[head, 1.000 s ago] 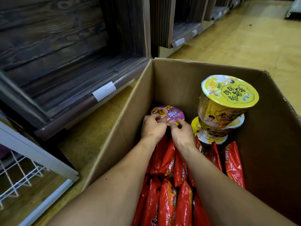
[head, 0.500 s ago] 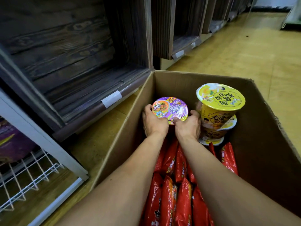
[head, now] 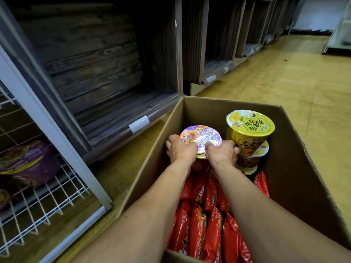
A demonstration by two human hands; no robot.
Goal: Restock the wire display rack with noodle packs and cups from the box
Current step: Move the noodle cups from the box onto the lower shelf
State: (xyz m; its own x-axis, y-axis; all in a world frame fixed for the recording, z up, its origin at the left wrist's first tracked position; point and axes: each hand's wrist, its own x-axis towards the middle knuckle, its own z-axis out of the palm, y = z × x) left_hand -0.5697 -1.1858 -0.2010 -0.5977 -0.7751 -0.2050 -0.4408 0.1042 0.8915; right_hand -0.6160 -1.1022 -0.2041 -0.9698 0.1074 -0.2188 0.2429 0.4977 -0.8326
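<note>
Now both hands grip the purple noodle bowl (head: 201,139), one on each side. The left hand (head: 181,150) holds the left of the rim and the right hand (head: 222,153) holds the right. The fingers (head: 171,145) curl round the bowl's sides and the thumbs lie on its lid.

Change: one second ago the bowl sat low at the far end of the box (head: 205,114), with both hands just closing on it. It has since been raised. It is now clear of the red noodle packs (head: 201,221) and near the level of the box rim, lid up. The lift-out is judged nearly complete. The transfer to the wire display rack (head: 38,205) is not yet done.

Containers:
- Box: it stands open on the floor (head: 303,82). Red noodle packs stand on edge in rows over its near and middle part. A stack of yellow noodle cups (head: 250,123) stands at the far right, just beside the right hand. At least three are visible.
- Wire display rack: it stands to the left of the box. One purple bowl (head: 28,162) already lies on its white wire shelf.
- Wooden shelving (head: 104,73): it stands behind the box, and the visible bays hold no goods.
</note>
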